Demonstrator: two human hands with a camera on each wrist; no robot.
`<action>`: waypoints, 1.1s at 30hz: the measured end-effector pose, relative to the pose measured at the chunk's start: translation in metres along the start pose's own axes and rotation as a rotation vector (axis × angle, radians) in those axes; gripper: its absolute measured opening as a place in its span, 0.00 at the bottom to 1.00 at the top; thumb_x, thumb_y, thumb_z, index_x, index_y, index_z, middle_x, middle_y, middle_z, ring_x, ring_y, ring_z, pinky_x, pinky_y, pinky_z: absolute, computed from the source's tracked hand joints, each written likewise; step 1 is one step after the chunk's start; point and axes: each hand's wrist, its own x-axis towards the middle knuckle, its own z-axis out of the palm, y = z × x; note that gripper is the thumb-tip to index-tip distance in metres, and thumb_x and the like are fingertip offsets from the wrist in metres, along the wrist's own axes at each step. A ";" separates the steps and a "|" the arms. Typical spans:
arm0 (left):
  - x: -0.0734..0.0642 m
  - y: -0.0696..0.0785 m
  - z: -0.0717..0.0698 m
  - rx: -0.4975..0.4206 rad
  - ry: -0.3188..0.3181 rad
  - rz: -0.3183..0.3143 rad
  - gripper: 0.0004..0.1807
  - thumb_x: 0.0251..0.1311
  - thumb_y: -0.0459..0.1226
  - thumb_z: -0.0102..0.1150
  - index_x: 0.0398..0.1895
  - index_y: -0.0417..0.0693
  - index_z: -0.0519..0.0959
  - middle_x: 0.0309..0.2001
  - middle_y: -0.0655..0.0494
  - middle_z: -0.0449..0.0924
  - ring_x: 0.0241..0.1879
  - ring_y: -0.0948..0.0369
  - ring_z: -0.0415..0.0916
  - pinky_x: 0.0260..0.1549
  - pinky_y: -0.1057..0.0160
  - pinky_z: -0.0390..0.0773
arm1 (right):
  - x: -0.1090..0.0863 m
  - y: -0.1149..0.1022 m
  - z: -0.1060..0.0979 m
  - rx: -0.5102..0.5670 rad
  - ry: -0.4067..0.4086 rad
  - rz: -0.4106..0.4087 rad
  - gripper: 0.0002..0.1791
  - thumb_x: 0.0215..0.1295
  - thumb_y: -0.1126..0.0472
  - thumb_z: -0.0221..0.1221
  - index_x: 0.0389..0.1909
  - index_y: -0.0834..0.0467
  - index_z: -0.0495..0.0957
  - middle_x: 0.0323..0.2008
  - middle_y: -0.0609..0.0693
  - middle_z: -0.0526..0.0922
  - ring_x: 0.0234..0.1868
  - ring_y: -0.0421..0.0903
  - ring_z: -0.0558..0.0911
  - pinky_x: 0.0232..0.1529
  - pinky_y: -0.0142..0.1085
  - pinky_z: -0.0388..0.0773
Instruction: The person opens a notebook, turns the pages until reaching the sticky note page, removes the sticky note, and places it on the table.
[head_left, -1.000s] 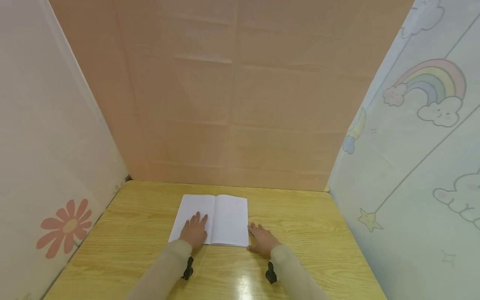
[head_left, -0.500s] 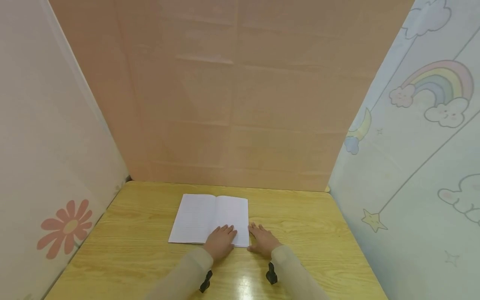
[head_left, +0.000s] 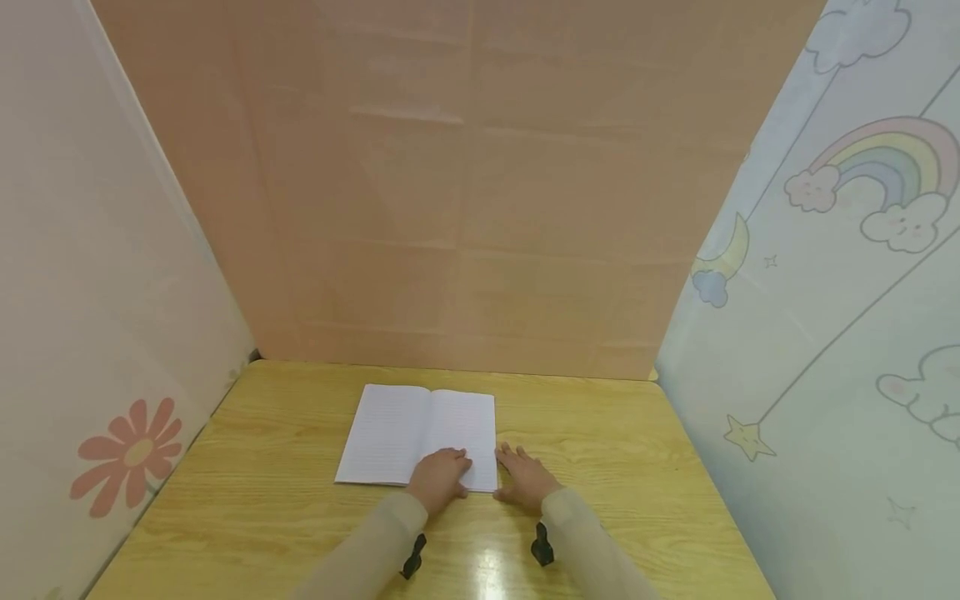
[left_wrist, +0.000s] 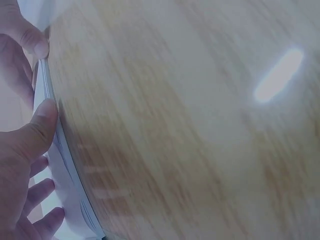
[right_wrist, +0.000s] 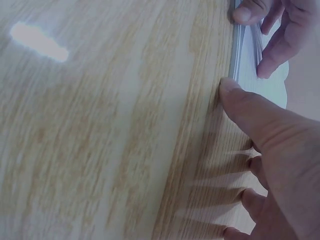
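Note:
An open notebook (head_left: 384, 429) with lined white pages lies flat on the wooden table. My left hand (head_left: 438, 479) rests over the lower part of its right page. In the left wrist view the left thumb (left_wrist: 46, 112) touches the near edge of the notebook, while the other fingers lie bent and spread over the page, apart from the thumb. Beside the notebook's right edge is my right hand (head_left: 528, 482), fingers spread on the table. The right thumb (right_wrist: 232, 90) is at the notebook's near right corner. Neither hand is seen to grip anything.
The yellowish wooden table (head_left: 600, 433) reflects a bright light patch near its front. Behind it stands a tan sheet (head_left: 465, 208). A pale wall with a red flower (head_left: 135, 454) is on the left, a wall with a rainbow (head_left: 892, 158) on the right.
My left hand has moved right, from the left page to the lower right page, and its fingers have bent a little. The right hand and the notebook have stayed in place.

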 end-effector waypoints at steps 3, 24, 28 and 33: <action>0.000 -0.002 0.000 -0.037 0.001 -0.008 0.29 0.44 0.52 0.71 0.51 0.50 0.82 0.56 0.54 0.81 0.57 0.57 0.76 0.56 0.61 0.77 | 0.000 0.000 0.000 0.004 0.002 0.002 0.46 0.60 0.45 0.64 0.74 0.59 0.56 0.75 0.59 0.53 0.73 0.65 0.55 0.65 0.66 0.57; -0.002 -0.006 -0.005 -0.151 -0.040 0.012 0.20 0.60 0.43 0.63 0.55 0.52 0.80 0.55 0.54 0.81 0.55 0.57 0.77 0.53 0.59 0.79 | 0.000 0.003 0.002 0.007 0.002 -0.015 0.46 0.60 0.45 0.64 0.73 0.60 0.57 0.74 0.61 0.54 0.73 0.66 0.54 0.65 0.68 0.56; -0.004 -0.005 -0.005 -0.174 -0.030 0.015 0.29 0.65 0.36 0.58 0.70 0.58 0.66 0.58 0.54 0.78 0.55 0.56 0.78 0.49 0.58 0.82 | -0.003 0.001 -0.002 0.014 -0.004 -0.011 0.45 0.60 0.46 0.64 0.73 0.61 0.57 0.74 0.61 0.54 0.73 0.67 0.54 0.65 0.69 0.56; -0.004 -0.004 -0.002 -0.196 -0.008 0.046 0.51 0.60 0.22 0.56 0.75 0.78 0.47 0.69 0.52 0.67 0.52 0.52 0.80 0.30 0.62 0.82 | -0.007 -0.003 -0.005 0.042 -0.006 -0.013 0.44 0.60 0.48 0.65 0.72 0.61 0.58 0.74 0.62 0.54 0.73 0.68 0.54 0.64 0.70 0.54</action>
